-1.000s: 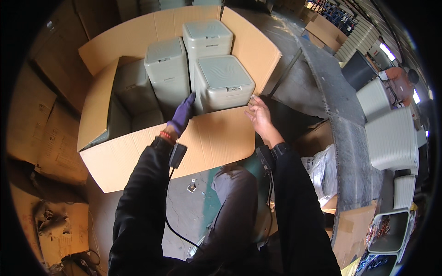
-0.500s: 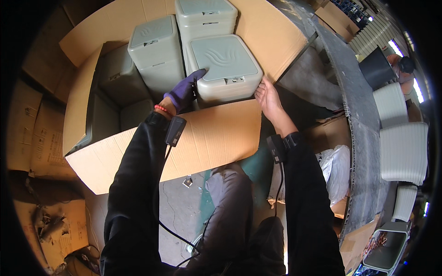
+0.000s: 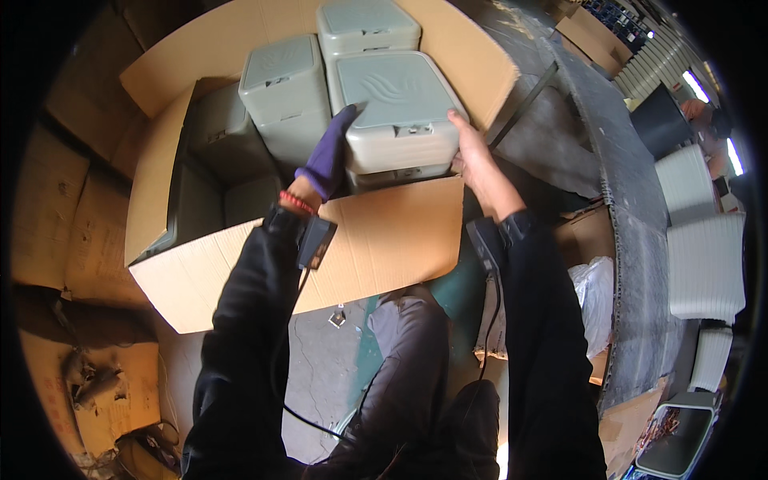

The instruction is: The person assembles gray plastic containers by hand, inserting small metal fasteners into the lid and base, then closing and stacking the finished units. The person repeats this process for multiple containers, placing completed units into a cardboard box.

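A grey-green lidded plastic bin (image 3: 400, 100) with wavy lines moulded into its lid is gripped between my two hands. On its left side presses my left hand (image 3: 326, 156), in a purple glove, thumb near the lid's edge. My bare right hand (image 3: 474, 156) holds the right side, thumb up by the front corner. Below the held bin shows the top of another bin (image 3: 406, 174). All this is inside a large open cardboard box (image 3: 352, 244). Behind and to the left stand more lidded bins, one at the back (image 3: 370, 28) and one at left (image 3: 282, 76).
Stacked cardboard cartons (image 3: 56, 208) line the left. A grey worktable (image 3: 640, 264) runs along the right, with nested pale bins (image 3: 704, 264) and a black bin (image 3: 660, 120) beyond it. Clear plastic wrapping (image 3: 592, 296) lies below the table. Another person (image 3: 704, 124) is at far right.
The held bin has risen, exposing a bin under it. My right hand has shifted its thumb up onto the bin's corner. The whole view has shifted slightly.
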The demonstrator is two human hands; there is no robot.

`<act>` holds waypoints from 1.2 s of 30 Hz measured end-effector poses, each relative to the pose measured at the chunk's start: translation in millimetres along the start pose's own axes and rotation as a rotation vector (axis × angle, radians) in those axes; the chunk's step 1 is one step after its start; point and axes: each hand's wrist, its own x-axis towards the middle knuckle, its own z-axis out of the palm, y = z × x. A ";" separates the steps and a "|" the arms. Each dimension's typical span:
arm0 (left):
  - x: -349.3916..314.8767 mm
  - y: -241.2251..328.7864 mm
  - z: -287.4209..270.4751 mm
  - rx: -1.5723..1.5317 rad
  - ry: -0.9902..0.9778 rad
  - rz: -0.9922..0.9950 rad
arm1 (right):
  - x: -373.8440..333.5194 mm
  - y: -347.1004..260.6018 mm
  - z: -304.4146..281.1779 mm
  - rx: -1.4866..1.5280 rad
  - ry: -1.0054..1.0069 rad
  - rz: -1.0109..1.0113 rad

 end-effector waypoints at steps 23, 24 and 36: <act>-429.6 56.9 696.2 -0.358 -1.747 -0.161 | -935.7 24.8 -152.3 0.262 1.279 -0.537; -475.8 65.9 732.1 -0.306 -1.831 0.031 | -960.4 27.9 -145.4 0.325 1.392 -0.527; -794.8 29.4 893.3 -0.110 -2.177 -0.702 | -1109.3 75.5 -172.0 0.441 1.377 -0.440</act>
